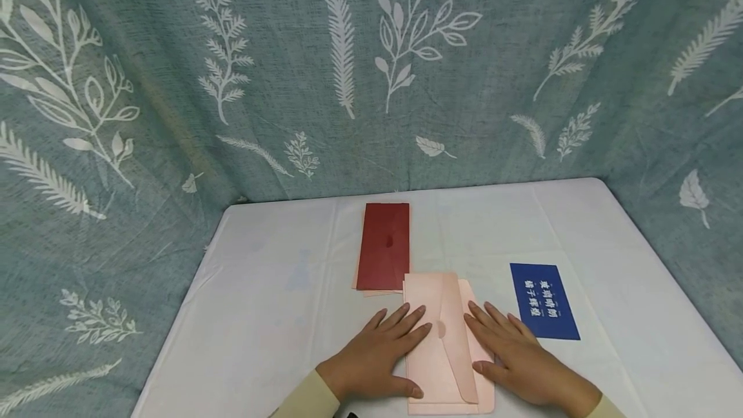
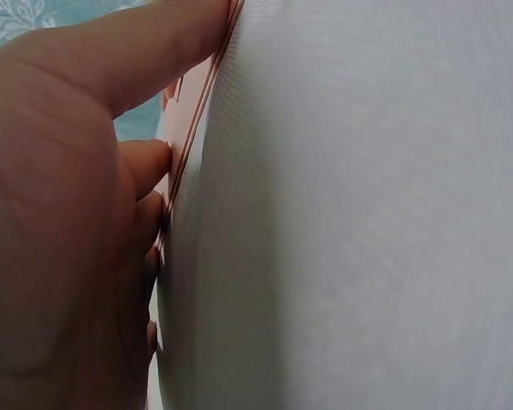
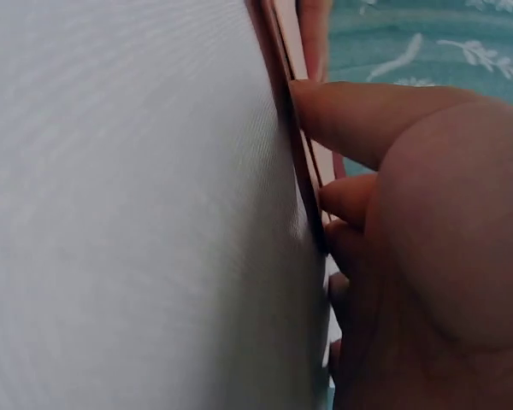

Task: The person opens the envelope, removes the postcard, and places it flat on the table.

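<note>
A pale pink envelope [image 1: 424, 366] lies at the near middle of the table, its long flap folded down along the right side with a rounded tab at its middle. Under it, another pink envelope [image 1: 486, 398] sticks out to the right and at the bottom. My left hand [image 1: 374, 353] rests with spread, straight fingers on the top envelope's left part, thumb near its lower edge. On the right, my right hand [image 1: 519, 360] lies with extended fingers over the right edges, its thumb touching the flap. In both wrist views, thumb and fingertips press on the thin stacked paper edges [image 2: 192, 111].
Behind the pink envelopes lies a dark red envelope [image 1: 383, 237] with pink paper showing beneath it. A blue card [image 1: 544, 302] with white characters is beyond my right hand. The white-covered table [image 1: 261, 315] is bordered by a green leaf-patterned curtain [image 1: 360, 147].
</note>
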Motion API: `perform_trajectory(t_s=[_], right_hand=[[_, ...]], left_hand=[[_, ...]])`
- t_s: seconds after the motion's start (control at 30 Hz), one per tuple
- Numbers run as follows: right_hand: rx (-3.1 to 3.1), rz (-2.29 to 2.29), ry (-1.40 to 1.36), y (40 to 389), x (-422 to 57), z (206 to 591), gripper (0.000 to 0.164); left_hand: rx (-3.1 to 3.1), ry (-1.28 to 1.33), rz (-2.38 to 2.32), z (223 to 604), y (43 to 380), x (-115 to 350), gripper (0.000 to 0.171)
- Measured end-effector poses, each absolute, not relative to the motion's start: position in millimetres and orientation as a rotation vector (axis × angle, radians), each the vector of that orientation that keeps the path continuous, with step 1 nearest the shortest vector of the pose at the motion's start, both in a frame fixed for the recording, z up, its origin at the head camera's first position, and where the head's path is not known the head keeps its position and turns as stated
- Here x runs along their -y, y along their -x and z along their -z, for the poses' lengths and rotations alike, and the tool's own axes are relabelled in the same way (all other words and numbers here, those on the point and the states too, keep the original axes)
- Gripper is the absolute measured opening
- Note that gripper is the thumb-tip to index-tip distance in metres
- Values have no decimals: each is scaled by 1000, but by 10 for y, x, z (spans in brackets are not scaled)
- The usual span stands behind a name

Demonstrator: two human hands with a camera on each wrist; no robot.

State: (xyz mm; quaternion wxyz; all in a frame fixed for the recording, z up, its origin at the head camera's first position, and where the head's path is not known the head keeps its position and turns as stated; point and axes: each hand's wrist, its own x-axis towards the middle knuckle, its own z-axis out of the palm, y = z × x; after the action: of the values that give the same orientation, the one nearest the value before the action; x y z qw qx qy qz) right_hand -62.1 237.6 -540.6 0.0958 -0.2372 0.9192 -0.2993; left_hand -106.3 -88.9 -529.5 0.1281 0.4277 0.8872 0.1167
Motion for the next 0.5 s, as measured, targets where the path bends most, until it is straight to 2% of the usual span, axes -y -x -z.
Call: perform_trajectory(t_s=[0.5], right_hand=[[-2781,828,651,651,-2143,5153,74]], left_hand=[[-2538,-1234,-404,5322,1067,910,100]])
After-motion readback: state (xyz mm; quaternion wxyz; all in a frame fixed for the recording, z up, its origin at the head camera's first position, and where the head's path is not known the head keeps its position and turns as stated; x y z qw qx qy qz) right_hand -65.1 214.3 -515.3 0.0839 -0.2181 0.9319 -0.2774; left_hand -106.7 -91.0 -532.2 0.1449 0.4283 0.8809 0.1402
